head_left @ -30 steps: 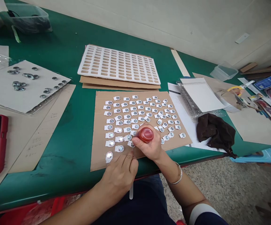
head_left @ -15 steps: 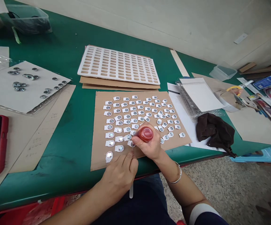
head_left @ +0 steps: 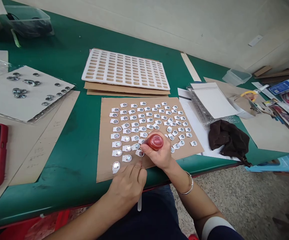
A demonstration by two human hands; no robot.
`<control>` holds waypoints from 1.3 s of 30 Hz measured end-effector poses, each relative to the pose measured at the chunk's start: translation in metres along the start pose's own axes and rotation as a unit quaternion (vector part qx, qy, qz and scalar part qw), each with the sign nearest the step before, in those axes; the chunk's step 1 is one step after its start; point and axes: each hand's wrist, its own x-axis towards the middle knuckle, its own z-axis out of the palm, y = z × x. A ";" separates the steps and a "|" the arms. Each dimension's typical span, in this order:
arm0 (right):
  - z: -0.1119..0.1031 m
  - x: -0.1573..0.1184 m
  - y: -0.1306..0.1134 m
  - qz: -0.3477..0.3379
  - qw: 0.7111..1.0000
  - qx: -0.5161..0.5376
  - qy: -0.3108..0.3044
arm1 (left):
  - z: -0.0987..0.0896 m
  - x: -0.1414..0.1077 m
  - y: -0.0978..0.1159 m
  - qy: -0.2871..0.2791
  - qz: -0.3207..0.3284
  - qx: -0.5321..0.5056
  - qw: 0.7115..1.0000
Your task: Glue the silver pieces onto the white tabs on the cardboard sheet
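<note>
My right hand [head_left: 160, 155] is wrapped round a reddish-brown bottle or handle [head_left: 155, 142], its rounded end facing up. Close beside it, my left hand [head_left: 129, 181] pinches a thin tool [head_left: 139, 202] whose pale flat end sticks out below the fingers. The tool's slim front end reaches a small white piece with a round metallic disc [head_left: 139, 153], between the two hands. Both hands are over the near edge of a brown cardboard sheet [head_left: 106, 171], which carries several rows of such pieces. What the bottle's lower end touches is hidden.
Behind the cardboard lies a white slotted tray [head_left: 124, 82]. At left are a red-cased phone [head_left: 1, 156] and a white sheet [head_left: 34, 100] with metal parts. A dark cloth [head_left: 228, 140] and clear packs [head_left: 199, 110] lie at right.
</note>
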 end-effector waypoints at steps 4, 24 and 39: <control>0.000 0.000 0.001 -0.004 1.000 -0.005 0.003 | 0.000 0.001 0.000 0.006 0.004 0.000 1.000; -0.003 -0.003 0.006 -0.015 1.000 -0.016 0.007 | -0.001 0.000 -0.001 0.006 -0.003 -0.010 1.000; -0.006 -0.007 0.007 -0.014 1.000 -0.010 0.003 | -0.002 0.002 -0.001 0.008 0.000 -0.004 1.000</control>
